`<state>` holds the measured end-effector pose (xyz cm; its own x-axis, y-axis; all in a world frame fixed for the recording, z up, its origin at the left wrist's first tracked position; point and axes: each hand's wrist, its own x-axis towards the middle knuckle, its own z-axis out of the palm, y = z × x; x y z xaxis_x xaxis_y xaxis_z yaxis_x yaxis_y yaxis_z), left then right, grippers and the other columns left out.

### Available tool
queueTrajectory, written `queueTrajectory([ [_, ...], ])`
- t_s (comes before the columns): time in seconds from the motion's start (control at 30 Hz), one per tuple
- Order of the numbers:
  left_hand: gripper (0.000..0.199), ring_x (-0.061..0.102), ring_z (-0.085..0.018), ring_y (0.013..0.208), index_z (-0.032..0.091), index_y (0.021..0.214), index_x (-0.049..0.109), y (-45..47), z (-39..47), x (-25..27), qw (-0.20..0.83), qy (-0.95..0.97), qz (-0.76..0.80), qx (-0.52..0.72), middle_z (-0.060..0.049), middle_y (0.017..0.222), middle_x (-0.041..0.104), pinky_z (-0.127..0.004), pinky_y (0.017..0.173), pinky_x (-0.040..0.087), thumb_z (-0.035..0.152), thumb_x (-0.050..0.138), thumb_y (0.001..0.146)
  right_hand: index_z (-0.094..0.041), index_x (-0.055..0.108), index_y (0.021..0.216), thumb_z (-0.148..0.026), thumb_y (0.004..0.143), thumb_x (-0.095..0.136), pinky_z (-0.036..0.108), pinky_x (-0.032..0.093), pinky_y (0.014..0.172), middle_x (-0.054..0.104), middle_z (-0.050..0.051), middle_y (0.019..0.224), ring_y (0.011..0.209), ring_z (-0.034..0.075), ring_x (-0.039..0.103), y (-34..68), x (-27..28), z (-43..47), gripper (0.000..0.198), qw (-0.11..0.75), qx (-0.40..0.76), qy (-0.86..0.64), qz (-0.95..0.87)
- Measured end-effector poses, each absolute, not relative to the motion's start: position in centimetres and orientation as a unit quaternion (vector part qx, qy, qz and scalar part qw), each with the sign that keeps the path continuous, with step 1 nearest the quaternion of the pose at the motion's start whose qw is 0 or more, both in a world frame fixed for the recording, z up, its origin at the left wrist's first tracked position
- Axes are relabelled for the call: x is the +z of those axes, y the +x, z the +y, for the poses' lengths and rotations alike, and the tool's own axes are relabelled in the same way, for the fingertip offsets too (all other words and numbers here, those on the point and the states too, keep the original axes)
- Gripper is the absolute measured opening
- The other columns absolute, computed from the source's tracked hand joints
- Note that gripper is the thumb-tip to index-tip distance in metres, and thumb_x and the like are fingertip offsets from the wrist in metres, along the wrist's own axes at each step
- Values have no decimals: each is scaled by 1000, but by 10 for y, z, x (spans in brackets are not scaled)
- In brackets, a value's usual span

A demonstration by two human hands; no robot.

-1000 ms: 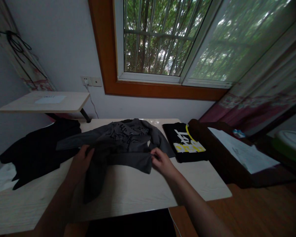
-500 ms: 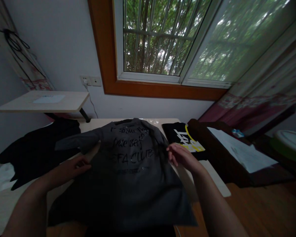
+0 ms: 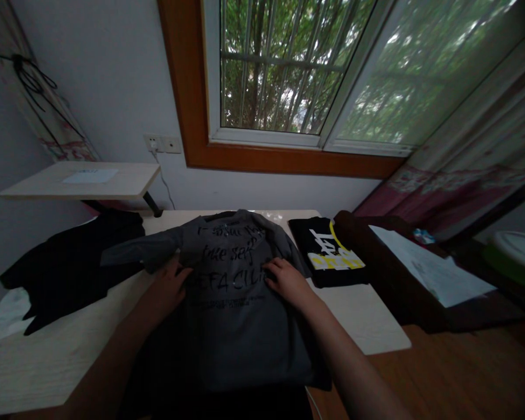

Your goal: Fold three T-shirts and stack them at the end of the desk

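A dark grey T-shirt (image 3: 245,326) with black lettering lies face up, its collar toward the wall and its lower part hanging over the table's near edge. My left hand (image 3: 168,287) is at the shirt's left side below the sleeve, fingers bent and closed on the cloth. On the right part of the print, my right hand (image 3: 287,283) has its fingers curled and pressed together on the fabric, covering the end of the lettering. The left sleeve (image 3: 142,248) spreads out over a black garment.
The black garment (image 3: 79,251) lies at the left of the pale table (image 3: 359,318). A folded black shirt (image 3: 304,236) with white and yellow print sits at the right. A raised shelf (image 3: 48,181) stands at back left; brown furniture (image 3: 389,280) bearing papers (image 3: 429,268) is at the right.
Both hands have moved inward and away from me onto the T-shirt, the right one leaving its right edge. The shirt's near part has drawn narrower.
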<state>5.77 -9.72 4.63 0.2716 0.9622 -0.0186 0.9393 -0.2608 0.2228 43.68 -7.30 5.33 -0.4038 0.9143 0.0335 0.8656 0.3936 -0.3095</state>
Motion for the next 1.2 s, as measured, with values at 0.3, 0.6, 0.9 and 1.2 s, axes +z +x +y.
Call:
queueTrajectory([
  [0.3, 31, 69, -24, 102, 27, 99, 76, 9, -119, 71, 303, 780, 544, -62, -3, 108, 74, -35, 92, 51, 20, 55, 77, -20, 76, 94, -12, 75, 66, 23, 50, 74, 73, 0, 84, 79, 16, 69, 436, 69, -90, 23, -4, 412, -442, -797],
  [0.6, 35, 66, -23, 104, 28, 118, 71, 26, -115, 97, 203, 792, 575, 1, -5, 117, 71, -35, 91, 50, 42, 49, 94, -19, 71, 106, -19, 91, 57, 31, 53, 83, 73, 6, 100, 87, 17, 69, 435, 72, -78, 21, 212, 357, -453, -789],
  [0.9, 32, 58, -28, 112, 21, 120, 70, 65, -102, 64, 45, 821, 569, -13, -12, 127, 63, -41, 96, 48, 32, 52, 95, -21, 74, 106, -20, 89, 67, 37, 47, 100, 68, 8, 113, 109, 23, 60, 428, 45, -72, 18, 160, 154, -455, -862],
  [1.2, 45, 68, -27, 98, 23, 104, 74, 38, -128, 63, 102, 758, 642, -63, -10, 108, 73, -39, 82, 50, 49, 37, 100, -18, 73, 75, -38, 99, 56, 25, 46, 71, 71, 3, 76, 72, 14, 65, 422, 65, -83, 35, 91, 339, -435, -829],
])
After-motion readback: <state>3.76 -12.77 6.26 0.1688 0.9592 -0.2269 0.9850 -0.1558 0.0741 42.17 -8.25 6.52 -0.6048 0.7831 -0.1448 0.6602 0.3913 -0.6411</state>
